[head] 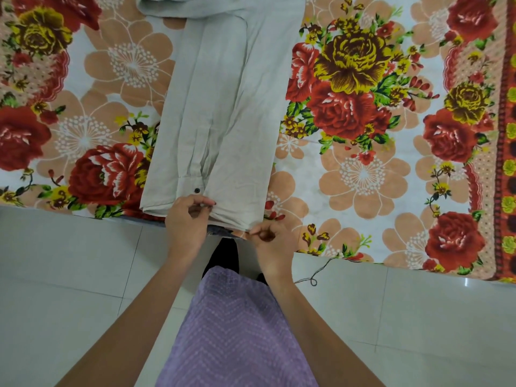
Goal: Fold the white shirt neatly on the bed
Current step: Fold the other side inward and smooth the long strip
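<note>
Flowered bed (363, 174) carries the white shirt (229, 107), folded narrow. Left hand (187, 219) and right hand (275, 241) pinch its near hem; an uneven lift could spill the tucked sleeve (190, 135).

**Shirt's far end out of frame, near hem partly covered**

The white shirt (223, 107) runs off the top edge, so its collar end cannot be seen. The left hand (185, 222) and the right hand (275, 247) cover parts of its near hem, and their fingertips curl out of sight where they pinch the cloth. How many layers lie under the top one cannot be told. The floral bedsheet (363, 177) is cut off left, top and right. A dark button (197, 190) on the cuff is too small to make out in detail.
</note>
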